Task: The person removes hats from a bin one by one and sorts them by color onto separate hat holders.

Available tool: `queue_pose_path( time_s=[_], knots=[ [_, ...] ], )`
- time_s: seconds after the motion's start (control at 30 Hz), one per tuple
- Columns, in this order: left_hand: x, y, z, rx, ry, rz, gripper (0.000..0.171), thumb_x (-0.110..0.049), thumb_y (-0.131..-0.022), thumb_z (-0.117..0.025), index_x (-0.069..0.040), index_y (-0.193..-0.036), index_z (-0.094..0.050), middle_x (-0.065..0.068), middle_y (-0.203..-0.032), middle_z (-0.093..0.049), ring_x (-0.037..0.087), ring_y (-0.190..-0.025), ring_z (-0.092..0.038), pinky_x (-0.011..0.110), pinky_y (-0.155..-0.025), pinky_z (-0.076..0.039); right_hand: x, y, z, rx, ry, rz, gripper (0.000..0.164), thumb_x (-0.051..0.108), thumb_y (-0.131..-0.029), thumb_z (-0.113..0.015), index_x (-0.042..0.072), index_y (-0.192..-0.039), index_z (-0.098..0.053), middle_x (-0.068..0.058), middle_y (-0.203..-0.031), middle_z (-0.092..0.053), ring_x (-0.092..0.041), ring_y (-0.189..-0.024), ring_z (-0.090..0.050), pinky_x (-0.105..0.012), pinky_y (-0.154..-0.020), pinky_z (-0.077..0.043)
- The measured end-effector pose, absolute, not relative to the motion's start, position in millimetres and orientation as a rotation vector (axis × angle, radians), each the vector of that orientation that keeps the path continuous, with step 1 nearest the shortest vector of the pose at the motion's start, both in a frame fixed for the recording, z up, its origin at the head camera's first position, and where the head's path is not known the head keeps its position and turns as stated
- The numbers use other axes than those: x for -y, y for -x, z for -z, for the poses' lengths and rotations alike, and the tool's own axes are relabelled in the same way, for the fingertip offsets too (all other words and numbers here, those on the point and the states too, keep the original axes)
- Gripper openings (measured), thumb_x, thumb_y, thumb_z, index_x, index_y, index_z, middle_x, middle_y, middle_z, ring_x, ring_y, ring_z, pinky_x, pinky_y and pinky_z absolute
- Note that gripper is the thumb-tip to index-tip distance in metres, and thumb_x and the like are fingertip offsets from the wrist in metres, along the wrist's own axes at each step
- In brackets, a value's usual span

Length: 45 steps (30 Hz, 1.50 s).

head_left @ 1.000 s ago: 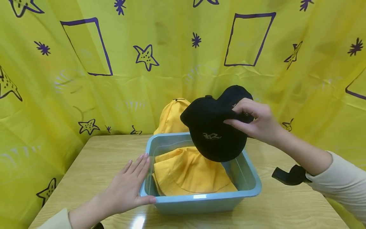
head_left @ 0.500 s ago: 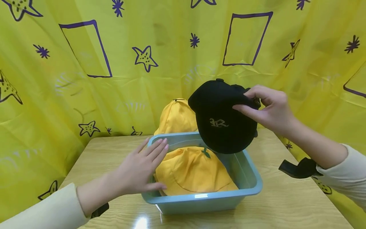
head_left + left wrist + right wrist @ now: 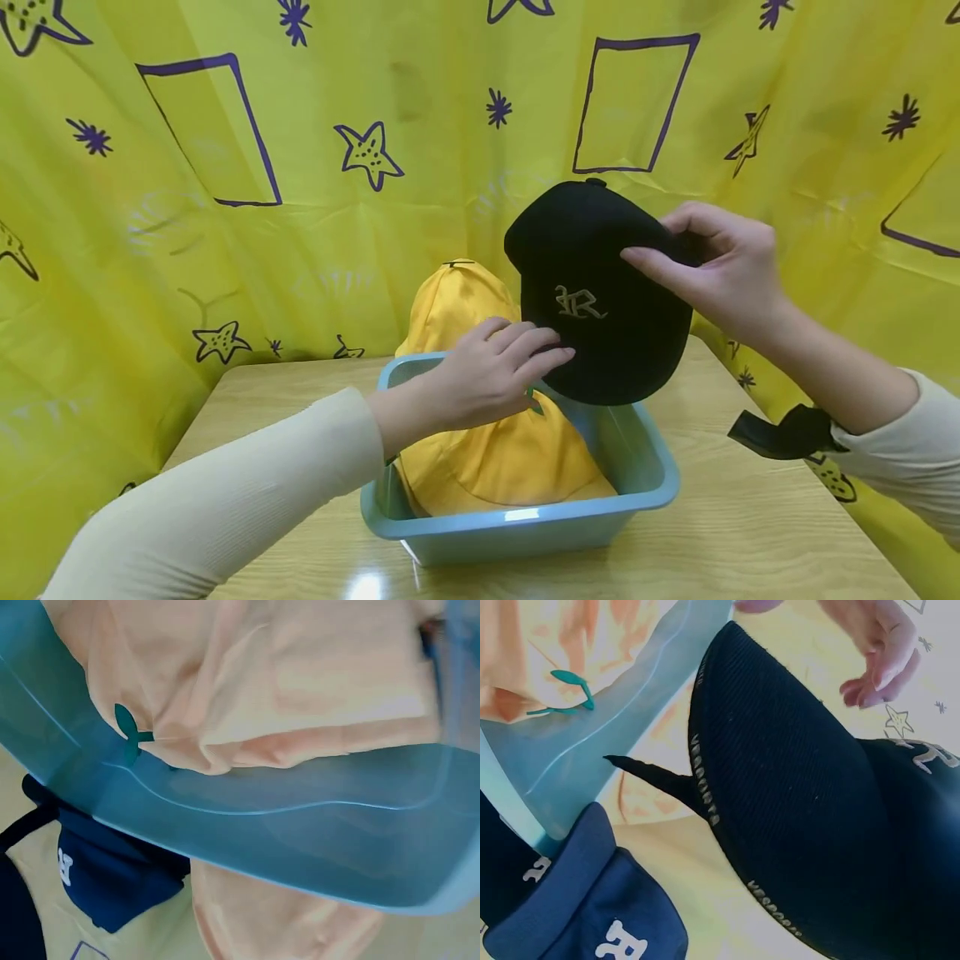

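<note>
In the head view, my right hand (image 3: 723, 271) pinches a black baseball cap (image 3: 607, 333) by its side, thumb in front. The cap hangs brim down above a blue plastic bin (image 3: 660, 475), its embroidered letter R facing me. My left hand (image 3: 498, 367) reaches across the bin to the brim's left edge. From the right wrist, the left hand (image 3: 881, 652) has fingers and thumb apart beside the cap (image 3: 795, 795), not gripping it. A yellow hat (image 3: 502, 467) with a green leaf-like tab lies in the bin, partly under the left arm. The left wrist view shows no hand.
Behind the bin is another yellow hat (image 3: 453, 308). A dark cap with a white R (image 3: 622, 915) shows beyond the bin in the right wrist view. Beneath everything is a wooden table (image 3: 757, 508), backed by a yellow patterned curtain (image 3: 420, 75).
My left hand has left the bin's left rim and moved right and up to the cap's brim. The right hand has lifted the black cap up and slightly right, turning its logo upright.
</note>
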<state>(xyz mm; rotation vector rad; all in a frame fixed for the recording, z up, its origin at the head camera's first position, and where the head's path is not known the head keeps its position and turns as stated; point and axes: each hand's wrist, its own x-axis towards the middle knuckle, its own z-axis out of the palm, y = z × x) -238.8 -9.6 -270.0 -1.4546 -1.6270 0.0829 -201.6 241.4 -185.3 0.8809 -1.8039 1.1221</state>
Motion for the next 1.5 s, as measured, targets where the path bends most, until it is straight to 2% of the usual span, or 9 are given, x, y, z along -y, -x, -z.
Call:
queue_pose_path(
  time_s=[0.17,0.3,0.63,0.97,1.07,1.2,1.37,1.43,1.5],
  knots=[
    [-17.3,250.0,279.9,1.494,1.424,-0.09,0.037,-0.025,-0.089,-0.06,-0.015,-0.123,-0.053,0.007,-0.121,-0.055,0.019,-0.104,-0.056,0.028,-0.085,-0.047,-244.7,201.2,188.4,1.711,-0.88,-1.273,0.031,0.0,-0.071,-0.08,-0.019,-0.074,-0.056,0.004,-0.075,-0.066,-0.007,-0.062,-0.059,-0.012,-0.058,-0.048],
    [-29.1,258.2,284.2,1.392,1.398,-0.08,0.025,-0.017,-0.096,-0.053,-0.014,-0.121,-0.055,0.006,-0.116,-0.053,0.018,-0.097,-0.054,0.026,-0.078,-0.045,-246.1,203.1,194.5,1.626,-0.876,-1.321,0.037,0.004,-0.072,-0.081,-0.02,-0.075,-0.052,0.002,-0.076,-0.064,-0.009,-0.066,-0.058,-0.014,-0.061,-0.049],
    [-11.8,262.1,263.6,1.54,1.533,0.339,0.037,-0.006,-0.068,-0.077,0.001,-0.1,-0.059,0.011,-0.094,-0.061,0.024,-0.085,-0.06,0.03,-0.083,-0.052,-267.7,217.1,197.5,1.612,-0.72,-1.077,0.064,0.033,-0.078,-0.078,-0.023,-0.08,-0.048,0.012,-0.079,-0.054,-0.001,-0.069,-0.051,-0.011,-0.064,-0.042],
    [-7.6,262.2,256.9,1.473,1.534,0.476,0.026,0.007,-0.068,-0.074,0.001,-0.091,-0.064,0.01,-0.089,-0.064,0.022,-0.078,-0.063,0.027,-0.077,-0.054,-288.5,224.8,204.2,1.799,-0.611,-0.999,0.032,0.007,-0.08,-0.073,-0.018,-0.083,-0.053,0.017,-0.079,-0.054,0.002,-0.069,-0.05,-0.012,-0.061,-0.039],
    [-9.8,264.3,255.9,1.463,1.489,0.552,0.025,0.007,-0.068,-0.075,0.001,-0.089,-0.063,0.01,-0.086,-0.064,0.021,-0.078,-0.063,0.026,-0.075,-0.054,-295.5,226.6,204.9,1.873,-0.563,-1.069,0.011,-0.002,-0.079,-0.07,-0.004,-0.081,-0.06,0.015,-0.075,-0.055,-0.001,-0.065,-0.051,-0.012,-0.059,-0.04],
    [-14.5,267.5,253.1,1.482,1.417,0.628,0.027,0.004,-0.068,-0.079,0.001,-0.088,-0.061,0.012,-0.085,-0.063,0.021,-0.078,-0.063,0.025,-0.072,-0.055,-304.2,228.2,204.9,1.988,-0.432,-1.171,0.015,0.003,-0.082,-0.069,0.016,-0.08,-0.062,0.012,-0.067,-0.055,-0.004,-0.059,-0.048,-0.013,-0.055,-0.039],
    [-20.4,269.2,245.3,1.494,1.388,0.621,0.027,0.002,-0.069,-0.079,0.001,-0.089,-0.061,0.012,-0.087,-0.063,0.021,-0.08,-0.063,0.025,-0.073,-0.055,-311.6,223.3,201.3,2.16,-0.27,-0.927,0.02,0.021,-0.083,-0.073,0.003,-0.08,-0.065,0.019,-0.066,-0.055,0.007,-0.06,-0.047,-0.01,-0.056,-0.036],
    [-22.6,268.2,240.5,1.499,1.362,0.624,0.025,0.001,-0.07,-0.079,0.0,-0.089,-0.062,0.011,-0.086,-0.063,0.021,-0.08,-0.063,0.025,-0.073,-0.055,-312.4,220.2,197.9,2.167,-0.274,-0.746,0.027,0.022,-0.081,-0.074,-0.003,-0.082,-0.066,0.01,-0.069,-0.062,0.013,-0.065,-0.046,-0.008,-0.06,-0.036],
    [-24.4,266.7,235.0,1.51,1.327,0.64,0.023,0.002,-0.072,-0.077,0.0,-0.088,-0.062,0.01,-0.085,-0.063,0.02,-0.079,-0.063,0.026,-0.072,-0.055,-311.3,216.9,193.5,2.139,-0.311,-0.589,0.026,0.018,-0.079,-0.075,-0.006,-0.084,-0.067,-0.004,-0.073,-0.066,0.006,-0.069,-0.052,-0.009,-0.065,-0.034]
  ],
)
